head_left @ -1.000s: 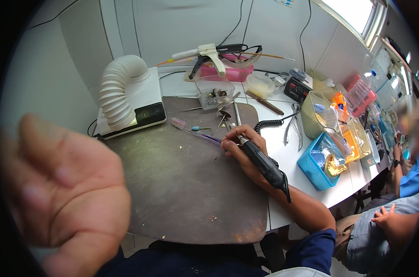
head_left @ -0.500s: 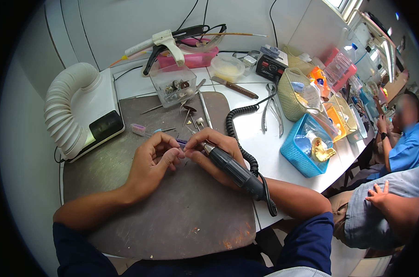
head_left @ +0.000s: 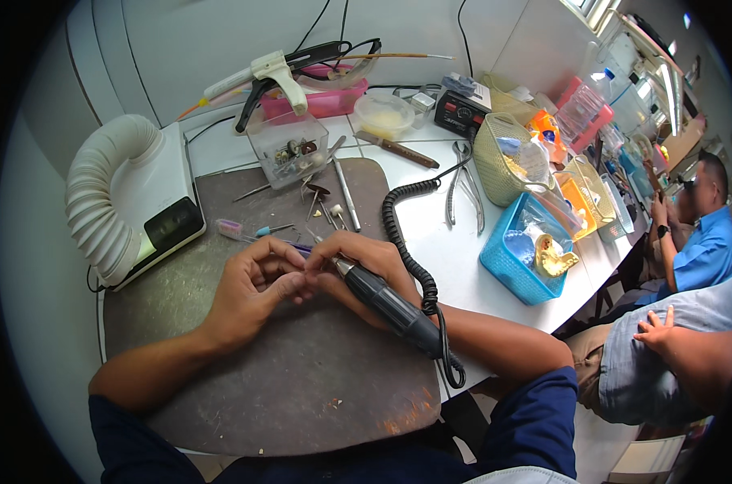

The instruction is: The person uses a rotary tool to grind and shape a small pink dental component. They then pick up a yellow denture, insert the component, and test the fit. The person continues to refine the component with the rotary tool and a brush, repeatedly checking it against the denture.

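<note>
A dental workshop is suggested by the black cylindrical rotary handpiece, its black coiled cord, and the yellow arch-shaped dental cast in a blue plastic lattice basket. Silver metal pliers are laid on a white tiled tabletop.

One person, wearing dark navy short sleeves that end near the elbows. Forearms, left hand and right hand bare. Pale grey cloth, curved along its upper edge, below.
</note>
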Available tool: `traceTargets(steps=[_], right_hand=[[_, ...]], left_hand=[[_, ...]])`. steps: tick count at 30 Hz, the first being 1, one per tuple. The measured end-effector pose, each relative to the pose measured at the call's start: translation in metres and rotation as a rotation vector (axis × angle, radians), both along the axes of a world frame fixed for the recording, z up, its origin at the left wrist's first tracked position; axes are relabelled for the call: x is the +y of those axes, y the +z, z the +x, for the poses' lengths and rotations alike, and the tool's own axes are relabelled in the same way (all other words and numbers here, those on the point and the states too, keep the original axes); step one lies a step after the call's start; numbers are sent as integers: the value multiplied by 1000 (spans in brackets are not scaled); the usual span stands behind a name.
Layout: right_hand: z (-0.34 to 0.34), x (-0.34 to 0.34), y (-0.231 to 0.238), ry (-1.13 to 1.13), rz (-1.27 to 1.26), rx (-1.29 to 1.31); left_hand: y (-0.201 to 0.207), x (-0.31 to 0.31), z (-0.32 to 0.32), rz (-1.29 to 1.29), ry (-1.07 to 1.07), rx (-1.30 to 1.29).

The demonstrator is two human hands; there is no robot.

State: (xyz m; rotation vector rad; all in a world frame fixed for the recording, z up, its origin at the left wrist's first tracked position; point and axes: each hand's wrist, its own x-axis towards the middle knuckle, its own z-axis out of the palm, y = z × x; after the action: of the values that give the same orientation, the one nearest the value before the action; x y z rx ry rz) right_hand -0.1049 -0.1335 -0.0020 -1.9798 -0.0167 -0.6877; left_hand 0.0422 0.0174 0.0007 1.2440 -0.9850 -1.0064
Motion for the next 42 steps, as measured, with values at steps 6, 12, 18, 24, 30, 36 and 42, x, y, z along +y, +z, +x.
traceTargets(steps=[6, 12, 18, 24, 30, 36, 42], right_hand=[[3, 3, 6, -207, -98, -136], [-11, 6, 16, -136, -159, -37], [-9, 16, 8, -93, 120, -55], [-12, 10, 7, -33, 103, 17], [-11, 9, 5, -19, 94, -18], [-9, 10, 5, -9, 81, -21], [-6, 10, 5, 38, 121, 3]], left_hand=[[-2, 2, 6, -18, 81, 100], [-7, -1, 13, -52, 48, 203], [-3, 2, 11, -45, 65, 240], [-7, -2, 12, -53, 59, 213], [-6, -1, 11, -48, 65, 197], [-7, -1, 11, -53, 12, 184], [-6, 2, 10, -23, 8, 158]])
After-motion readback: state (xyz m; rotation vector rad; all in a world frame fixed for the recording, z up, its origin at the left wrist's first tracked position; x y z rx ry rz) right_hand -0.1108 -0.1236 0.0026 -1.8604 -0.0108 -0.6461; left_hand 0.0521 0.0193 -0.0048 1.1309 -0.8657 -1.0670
